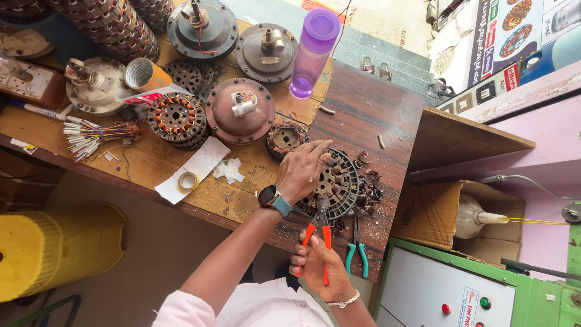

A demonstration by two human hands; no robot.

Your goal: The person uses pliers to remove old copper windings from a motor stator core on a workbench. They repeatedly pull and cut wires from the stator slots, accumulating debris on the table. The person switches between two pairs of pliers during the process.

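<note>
My left hand (304, 169), with a smartwatch on the wrist, presses down on a dark round motor stator (342, 181) lying on the wooden workbench (375, 109). My right hand (319, 265), wearing a bead bracelet, grips the orange handles of a pair of pliers (319, 230). The pliers' jaws reach the near edge of the stator. Scraps of copper wire (369, 181) lie around the stator. A second pair of pliers with green handles (358, 249) rests on the bench just right of my right hand.
Behind lie round motor covers (240, 110), a wound stator (177, 119), a purple bottle (315, 51), a tape roll (189, 180) on paper and a coloured wire bundle (97, 136). A yellow drum (54, 248) stands left, a cardboard box (442, 212) and green machine (448, 290) right.
</note>
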